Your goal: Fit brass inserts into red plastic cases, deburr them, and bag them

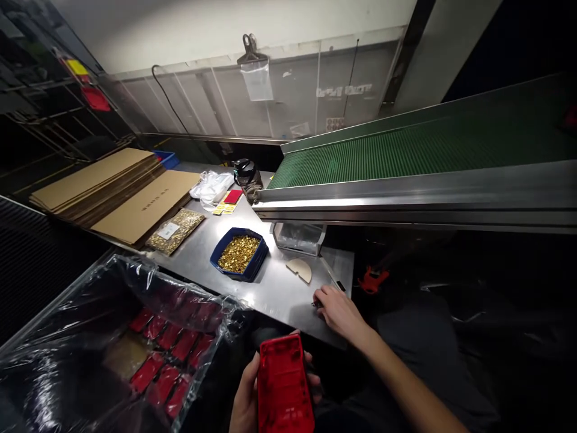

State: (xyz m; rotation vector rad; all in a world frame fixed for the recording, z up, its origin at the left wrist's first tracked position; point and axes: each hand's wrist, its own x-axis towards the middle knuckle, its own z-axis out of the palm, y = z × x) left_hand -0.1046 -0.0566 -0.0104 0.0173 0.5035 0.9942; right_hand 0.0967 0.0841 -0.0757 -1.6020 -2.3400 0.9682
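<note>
My left hand [247, 398] is wrapped round a red plastic case [283, 385], held flat in front of me at the bottom of the view. My right hand [339, 313] rests on the steel table [279, 288] near its front right corner, fingers curled onto a small metal piece [315, 304] that I cannot make out. A blue tray [259, 252] full of small brass parts [238, 252] stands on the table to the left of my right hand. A pale half-round card piece [300, 269] lies between the tray and that hand.
A plastic-lined bin [90, 300] with several red cases [166, 355] sits at the lower left. Flat cardboard sheets [117, 186] and a bag of brass parts [175, 230] lie at the table's far left. A green conveyor [406, 150] runs at right above a clear box [300, 237].
</note>
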